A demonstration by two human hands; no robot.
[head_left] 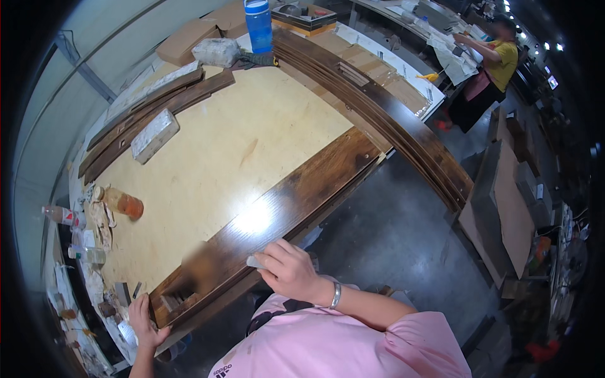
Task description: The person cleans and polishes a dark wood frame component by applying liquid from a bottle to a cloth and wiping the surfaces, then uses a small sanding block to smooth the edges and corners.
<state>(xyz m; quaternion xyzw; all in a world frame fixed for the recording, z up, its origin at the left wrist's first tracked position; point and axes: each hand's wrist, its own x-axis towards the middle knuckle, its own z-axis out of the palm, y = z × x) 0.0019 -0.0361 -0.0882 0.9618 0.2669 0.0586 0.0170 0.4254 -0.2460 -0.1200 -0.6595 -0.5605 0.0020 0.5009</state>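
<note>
A long dark brown wooden board [296,189] with a glossy grain lies slantwise along the near edge of the pale worktable. Its near-left end carries a rectangular cutout, and a blurred patch covers part of the surface there. My left hand [145,322] grips that end, fingers on the far side and thumb on the near side. Over the board's near edge, my right hand [288,269] pinches a small whitish flat piece [254,261] between thumb and fingers. I cannot make out what kind of piece it is.
Stacked brown boards [384,107] jut past the table's right side. A wrapped white block [155,136] lies near more strips [145,120] at left. An orange-filled bottle [123,203] and a blue bottle [258,28] stand on the table [252,120]. Another person [491,63] works at the back right.
</note>
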